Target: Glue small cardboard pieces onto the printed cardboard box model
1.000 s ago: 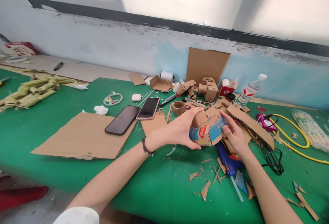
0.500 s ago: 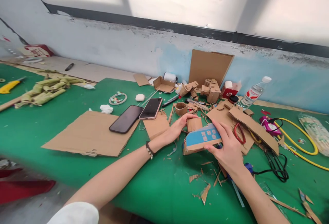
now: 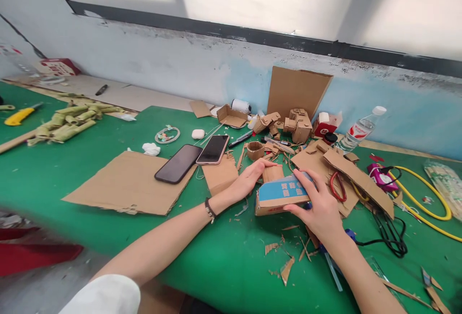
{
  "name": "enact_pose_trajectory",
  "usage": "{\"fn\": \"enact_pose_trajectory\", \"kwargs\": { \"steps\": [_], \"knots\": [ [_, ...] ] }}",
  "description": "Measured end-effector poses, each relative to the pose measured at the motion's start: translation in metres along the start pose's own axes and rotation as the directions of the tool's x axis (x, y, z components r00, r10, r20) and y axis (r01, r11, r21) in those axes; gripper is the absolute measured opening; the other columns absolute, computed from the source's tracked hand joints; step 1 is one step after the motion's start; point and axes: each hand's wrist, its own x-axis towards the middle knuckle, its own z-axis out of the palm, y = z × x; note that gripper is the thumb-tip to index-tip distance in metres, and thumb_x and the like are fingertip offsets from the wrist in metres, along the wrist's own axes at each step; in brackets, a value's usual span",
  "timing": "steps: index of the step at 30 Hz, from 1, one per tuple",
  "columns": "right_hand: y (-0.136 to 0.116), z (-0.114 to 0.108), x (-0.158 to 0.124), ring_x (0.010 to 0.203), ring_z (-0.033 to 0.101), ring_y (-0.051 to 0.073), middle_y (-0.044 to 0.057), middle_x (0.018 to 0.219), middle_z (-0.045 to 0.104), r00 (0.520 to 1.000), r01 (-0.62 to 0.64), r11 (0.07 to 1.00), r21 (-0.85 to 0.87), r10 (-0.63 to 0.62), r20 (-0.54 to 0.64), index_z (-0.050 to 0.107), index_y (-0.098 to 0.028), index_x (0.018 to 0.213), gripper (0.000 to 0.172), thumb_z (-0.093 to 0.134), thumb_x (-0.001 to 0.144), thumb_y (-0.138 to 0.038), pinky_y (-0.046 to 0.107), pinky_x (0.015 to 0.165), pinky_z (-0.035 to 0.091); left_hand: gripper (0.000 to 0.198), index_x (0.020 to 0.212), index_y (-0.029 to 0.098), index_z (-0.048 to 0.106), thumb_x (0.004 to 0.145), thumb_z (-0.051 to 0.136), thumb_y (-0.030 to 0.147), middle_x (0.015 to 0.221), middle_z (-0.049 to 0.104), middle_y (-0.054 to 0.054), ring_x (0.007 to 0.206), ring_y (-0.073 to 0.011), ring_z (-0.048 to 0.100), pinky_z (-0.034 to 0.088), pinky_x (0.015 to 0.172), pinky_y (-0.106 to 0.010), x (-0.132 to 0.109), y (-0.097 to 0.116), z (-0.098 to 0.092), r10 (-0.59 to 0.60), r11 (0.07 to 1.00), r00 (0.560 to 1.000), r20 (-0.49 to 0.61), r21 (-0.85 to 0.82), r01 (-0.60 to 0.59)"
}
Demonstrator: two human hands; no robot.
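Note:
A small cardboard box with a blue printed top is held above the green table, my right hand gripping it between thumb and fingers at its right end. My left hand has its fingers curved over the far edge of a plain cardboard piece. That piece adjoins the back of the blue-topped box; whether the two are joined I cannot tell. Behind my left hand stands a cardboard ring. Partly under my right forearm lies a blue tool with a black cord, probably a glue gun.
Two phones lie by a flat cardboard sheet. A cardboard camera model and a water bottle stand at the back. Red-handled pliers, a yellow cable and cardboard scraps lie on the right side.
The blue-topped box has tipped slightly, and its near left end sits a little lower. Both hands keep their places on the cardboard. The whole view has shifted slightly.

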Motion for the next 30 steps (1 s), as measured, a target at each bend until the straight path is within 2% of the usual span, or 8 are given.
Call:
{"fn": "enact_pose_trajectory", "kwargs": {
  "steps": [4, 10, 15, 18, 21, 27, 30],
  "knots": [
    [-0.001, 0.001, 0.000, 0.139, 0.076, 0.041, 0.018, 0.164, 0.064, 1.000, -0.005, 1.000, 0.002, 0.005, -0.008, 0.053, -0.032, 0.175, 0.084, 0.078, 0.105, -0.070, 0.051, 0.103, 0.074, 0.074, 0.144, 0.023, 0.076, 0.114, 0.042, 0.082, 0.157, 0.072, -0.014, 0.144, -0.0346, 0.065, 0.052, 0.124, -0.048, -0.001, -0.004, -0.001, -0.009, 1.000, 1.000, 0.003, 0.002, 0.009],
    [-0.002, 0.001, 0.000, 0.140, 0.076, 0.040, 0.017, 0.164, 0.064, 1.000, 0.010, 1.000, 0.011, -0.010, -0.030, 0.052, -0.032, 0.175, 0.083, 0.079, 0.105, -0.067, 0.047, 0.096, 0.076, 0.074, 0.141, 0.025, 0.079, 0.113, 0.044, 0.083, 0.156, 0.074, -0.013, 0.145, -0.0355, 0.066, 0.053, 0.125, -0.049, 0.001, -0.003, -0.001, -0.011, 0.999, 1.000, 0.021, -0.053, 0.012],
    [-0.003, 0.001, -0.001, 0.140, 0.075, 0.041, 0.018, 0.163, 0.065, 0.999, 0.002, 1.000, 0.013, -0.001, -0.041, 0.054, -0.031, 0.172, 0.080, 0.076, 0.106, -0.070, 0.049, 0.099, 0.075, 0.060, 0.154, 0.029, 0.069, 0.111, 0.062, 0.071, 0.163, 0.072, -0.013, 0.150, -0.0370, 0.066, 0.055, 0.123, -0.051, 0.003, -0.003, 0.002, -0.069, 0.971, 0.997, 0.021, -0.230, 0.072],
    [-0.003, 0.001, -0.001, 0.140, 0.076, 0.040, 0.018, 0.163, 0.065, 0.999, 0.009, 1.000, 0.008, -0.009, -0.043, 0.054, -0.030, 0.173, 0.080, 0.077, 0.106, -0.068, 0.046, 0.097, 0.075, 0.049, 0.146, 0.027, 0.075, 0.112, 0.065, 0.062, 0.163, 0.071, -0.011, 0.152, -0.0356, 0.063, 0.049, 0.129, -0.049, 0.006, -0.006, 0.006, -0.025, 0.989, 1.000, 0.010, -0.143, 0.026],
    [-0.003, 0.002, -0.001, 0.140, 0.076, 0.039, 0.018, 0.163, 0.066, 0.999, 0.016, 1.000, 0.011, -0.016, -0.049, 0.055, -0.030, 0.172, 0.079, 0.077, 0.106, -0.068, 0.045, 0.098, 0.075, 0.047, 0.136, 0.026, 0.079, 0.113, 0.062, 0.062, 0.157, 0.072, -0.010, 0.148, -0.0346, 0.064, 0.047, 0.129, -0.046, 0.008, -0.009, 0.011, 0.007, 0.999, 1.000, -0.027, -0.054, -0.008],
    [-0.003, 0.004, 0.000, 0.138, 0.077, 0.040, 0.018, 0.162, 0.066, 0.999, -0.004, 1.000, 0.022, 0.005, -0.049, 0.058, -0.030, 0.171, 0.080, 0.078, 0.105, -0.070, 0.047, 0.100, 0.074, 0.058, 0.156, 0.030, 0.071, 0.113, 0.060, 0.068, 0.166, 0.066, -0.009, 0.146, -0.0341, 0.063, 0.051, 0.120, -0.043, 0.008, -0.016, 0.013, -0.034, 0.994, 0.998, 0.057, -0.099, 0.039],
    [-0.002, 0.004, 0.000, 0.137, 0.078, 0.039, 0.017, 0.161, 0.066, 0.998, 0.009, 1.000, 0.030, -0.007, -0.056, 0.058, -0.030, 0.171, 0.080, 0.080, 0.104, -0.069, 0.045, 0.098, 0.075, 0.059, 0.158, 0.030, 0.069, 0.114, 0.059, 0.069, 0.164, 0.066, -0.009, 0.140, -0.0320, 0.066, 0.052, 0.115, -0.040, 0.006, -0.016, 0.011, -0.043, 0.995, 0.996, 0.077, -0.086, 0.050]
  ]
}}
